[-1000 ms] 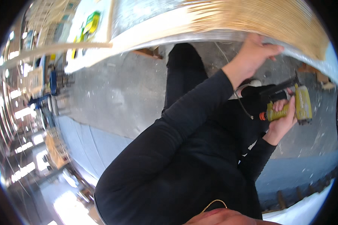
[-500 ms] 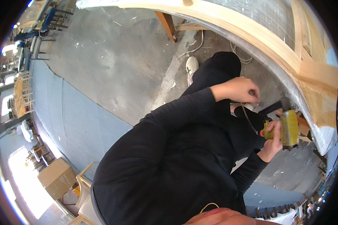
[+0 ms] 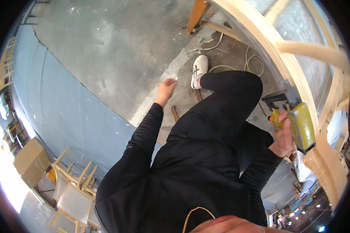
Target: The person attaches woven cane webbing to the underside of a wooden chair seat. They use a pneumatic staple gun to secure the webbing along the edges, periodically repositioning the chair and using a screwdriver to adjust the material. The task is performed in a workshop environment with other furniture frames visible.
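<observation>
Right hand point(image 3: 284, 136), fingers wrapped around yellow nail gun point(image 3: 298, 123) beside wooden frame point(image 3: 260, 37); left hand point(image 3: 166, 89) loosely curled, empty, above concrete floor point(image 3: 105, 50).

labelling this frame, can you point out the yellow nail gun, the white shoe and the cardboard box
yellow nail gun point(image 3: 302, 128), head view, on its yellow body beside the right hand.
white shoe point(image 3: 198, 70), head view, on the upper, mid-length.
cardboard box point(image 3: 30, 161), head view, on its top face.
</observation>
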A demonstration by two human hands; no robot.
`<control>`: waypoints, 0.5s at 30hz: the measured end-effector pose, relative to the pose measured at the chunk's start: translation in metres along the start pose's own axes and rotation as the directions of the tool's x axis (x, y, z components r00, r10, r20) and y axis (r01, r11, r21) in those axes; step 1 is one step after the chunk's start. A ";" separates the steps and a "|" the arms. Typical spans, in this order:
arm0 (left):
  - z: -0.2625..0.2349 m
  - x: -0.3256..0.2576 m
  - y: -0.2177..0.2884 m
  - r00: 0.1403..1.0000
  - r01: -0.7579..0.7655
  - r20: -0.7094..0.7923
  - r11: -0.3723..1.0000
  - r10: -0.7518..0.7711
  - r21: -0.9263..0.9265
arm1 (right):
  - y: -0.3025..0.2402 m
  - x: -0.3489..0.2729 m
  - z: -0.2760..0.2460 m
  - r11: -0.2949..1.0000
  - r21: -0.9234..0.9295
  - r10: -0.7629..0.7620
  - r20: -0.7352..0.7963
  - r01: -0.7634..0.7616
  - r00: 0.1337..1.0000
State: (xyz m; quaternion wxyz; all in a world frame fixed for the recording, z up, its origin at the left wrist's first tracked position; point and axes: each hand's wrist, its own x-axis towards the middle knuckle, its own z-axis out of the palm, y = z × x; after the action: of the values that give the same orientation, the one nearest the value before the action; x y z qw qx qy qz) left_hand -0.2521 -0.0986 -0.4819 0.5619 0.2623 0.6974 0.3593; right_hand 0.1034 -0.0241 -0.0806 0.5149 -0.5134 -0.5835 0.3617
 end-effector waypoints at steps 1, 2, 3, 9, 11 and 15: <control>-0.020 -0.009 -0.031 0.980 0.182 -0.077 0.983 -0.183 -0.024 | 0.001 0.013 -0.007 0.999 -0.035 0.005 0.056 -0.003 0.998; -0.045 -0.015 -0.081 0.976 0.200 -0.102 0.975 -0.190 0.096 | 0.001 0.019 -0.014 0.997 -0.067 0.041 0.076 -0.036 0.996; -0.055 -0.028 -0.096 0.947 0.306 -0.134 0.947 -0.293 0.096 | 0.001 0.022 -0.006 0.994 -0.112 0.021 0.065 -0.014 0.998; -0.106 -0.094 -0.213 0.898 0.393 -0.134 0.626 -0.420 0.673 | -0.003 0.025 0.004 0.995 -0.084 0.048 -0.047 -0.052 0.998; -0.101 -0.099 -0.221 0.868 0.416 -0.117 0.578 -0.483 0.702 | -0.010 0.035 0.006 0.996 -0.070 0.054 -0.036 -0.056 0.998; -0.062 -0.082 -0.197 0.917 0.366 -0.005 0.833 -0.400 0.414 | -0.016 0.060 0.000 0.988 0.051 0.146 0.046 -0.148 0.988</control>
State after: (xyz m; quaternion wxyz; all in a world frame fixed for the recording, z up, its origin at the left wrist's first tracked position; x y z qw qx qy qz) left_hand -0.2861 -0.2939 -0.5829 0.5834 0.2429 0.7713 0.0755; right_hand 0.1035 0.0306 -0.0515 0.4880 -0.5331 -0.5450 0.4250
